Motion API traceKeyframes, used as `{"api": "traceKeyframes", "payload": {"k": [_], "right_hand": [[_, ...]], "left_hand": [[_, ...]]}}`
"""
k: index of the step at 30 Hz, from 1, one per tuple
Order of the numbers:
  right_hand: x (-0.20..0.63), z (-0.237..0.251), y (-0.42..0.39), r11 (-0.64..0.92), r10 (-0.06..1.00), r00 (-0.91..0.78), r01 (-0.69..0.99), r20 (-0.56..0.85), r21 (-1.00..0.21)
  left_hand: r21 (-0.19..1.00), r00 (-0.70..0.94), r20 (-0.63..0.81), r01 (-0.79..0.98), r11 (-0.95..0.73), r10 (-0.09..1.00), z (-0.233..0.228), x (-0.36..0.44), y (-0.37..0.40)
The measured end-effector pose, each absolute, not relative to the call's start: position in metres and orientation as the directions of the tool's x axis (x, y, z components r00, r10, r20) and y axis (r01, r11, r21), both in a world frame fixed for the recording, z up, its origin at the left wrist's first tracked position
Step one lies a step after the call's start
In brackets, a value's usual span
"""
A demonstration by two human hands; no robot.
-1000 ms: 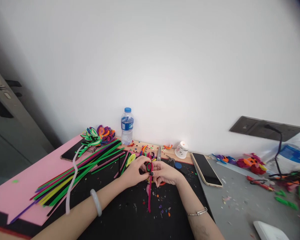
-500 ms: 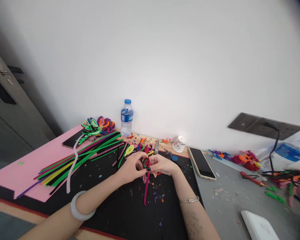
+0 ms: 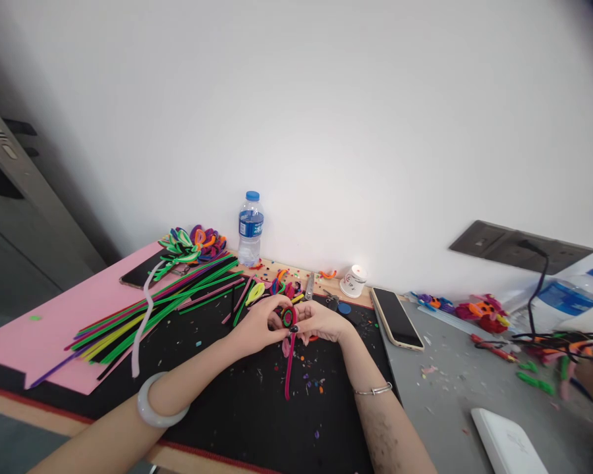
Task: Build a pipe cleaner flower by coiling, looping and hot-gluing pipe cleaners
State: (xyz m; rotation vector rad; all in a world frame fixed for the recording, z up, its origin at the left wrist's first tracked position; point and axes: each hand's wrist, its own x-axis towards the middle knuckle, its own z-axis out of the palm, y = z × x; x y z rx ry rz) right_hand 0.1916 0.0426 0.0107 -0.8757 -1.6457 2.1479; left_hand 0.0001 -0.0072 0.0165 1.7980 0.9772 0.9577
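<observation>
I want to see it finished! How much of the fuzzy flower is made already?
Done: finished flowers lie by the water bottle. In hand: the left hand and right hand pinch a small coil of red, green and black, its pink stem hanging down. Left: many straight pipe cleaners lie unused.

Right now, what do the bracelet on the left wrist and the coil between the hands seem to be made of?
The bracelet looks like polished jade or glass: pale, milky and thick, with a soft sheen. The coil looks like fuzzy pipe cleaner, red around green, matte; its pink tail hangs stiffly below the left hand and right hand.
</observation>
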Motion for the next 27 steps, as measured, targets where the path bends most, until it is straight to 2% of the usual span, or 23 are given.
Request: {"api": "traceKeyframes", "payload": {"k": [27], "right_hand": [[0.1929,0.0067,0.0442,-0.306,0.567,-0.773,0.124,-0.285,-0.944]], "left_hand": [[0.898,0.385,0.238,0.262,-0.353,0.891,0.0154,-0.003,-0.0042]]}}
